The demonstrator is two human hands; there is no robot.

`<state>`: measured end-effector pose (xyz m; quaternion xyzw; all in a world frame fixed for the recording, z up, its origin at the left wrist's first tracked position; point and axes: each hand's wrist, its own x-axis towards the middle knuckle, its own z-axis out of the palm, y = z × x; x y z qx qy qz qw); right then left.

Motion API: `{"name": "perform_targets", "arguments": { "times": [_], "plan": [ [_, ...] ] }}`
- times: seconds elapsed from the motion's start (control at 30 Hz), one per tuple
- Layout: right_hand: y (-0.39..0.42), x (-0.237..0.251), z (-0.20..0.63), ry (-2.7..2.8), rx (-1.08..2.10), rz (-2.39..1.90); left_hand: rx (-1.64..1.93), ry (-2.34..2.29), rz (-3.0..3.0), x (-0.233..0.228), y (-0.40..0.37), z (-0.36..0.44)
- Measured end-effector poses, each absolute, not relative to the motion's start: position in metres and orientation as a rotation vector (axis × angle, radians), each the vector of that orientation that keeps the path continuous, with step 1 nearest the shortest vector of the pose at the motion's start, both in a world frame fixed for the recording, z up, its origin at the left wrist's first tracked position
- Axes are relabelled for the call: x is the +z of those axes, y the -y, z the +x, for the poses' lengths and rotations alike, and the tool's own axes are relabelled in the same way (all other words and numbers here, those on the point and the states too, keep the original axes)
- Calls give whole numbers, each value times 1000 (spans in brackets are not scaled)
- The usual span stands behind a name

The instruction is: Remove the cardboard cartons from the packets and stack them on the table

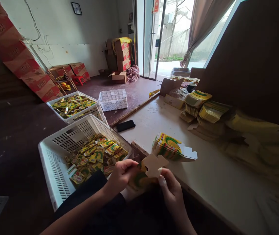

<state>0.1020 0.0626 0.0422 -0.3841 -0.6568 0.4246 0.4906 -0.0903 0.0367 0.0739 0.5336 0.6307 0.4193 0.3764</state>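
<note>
My right hand grips a small yellow-green cardboard carton above my lap, thumb and fingers at its edge. The carton's plain brown end flap, with a notch cut in it, stands up. My left hand is pinched closed at the carton's left side; what lies between its fingertips is blurred and I cannot make it out. Just beyond, a stack of flattened printed cartons lies on the table. To my left, a white plastic crate holds many small yellow-green packets.
A black phone lies near the edge of the pale table. Bundled carton blanks are piled at the right. Behind the near crate stands another filled crate, then a white crate on the floor. Red boxes are stacked leftward.
</note>
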Motion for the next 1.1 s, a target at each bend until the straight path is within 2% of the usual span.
{"name": "perform_targets", "arguments": {
  "times": [0.13,0.3,0.43,0.53,0.6,0.77,0.93,1.1],
  "plan": [
    [-60,47,96,1744,1041,-893,1084,-1593,1364,68,-36,-84],
    [-62,45,87,1751,894,-1028,992,-1605,1810,54,-24,-73],
    [-61,42,85,1733,1146,-943,875,-1758,1890,47,-20,-70],
    [-63,42,88,1583,1427,-826,888,-1658,1953,52,-21,-72],
    [-65,41,89,1486,1499,-815,891,-1597,2000,57,-22,-73],
    [-67,38,85,1507,1229,-972,892,-1643,2010,55,-20,-70],
    [-65,36,79,1473,1371,-987,856,-1541,2162,43,-16,-64],
    [-62,27,83,1526,1370,-924,813,-1506,2150,43,-18,-64]
  ]
}}
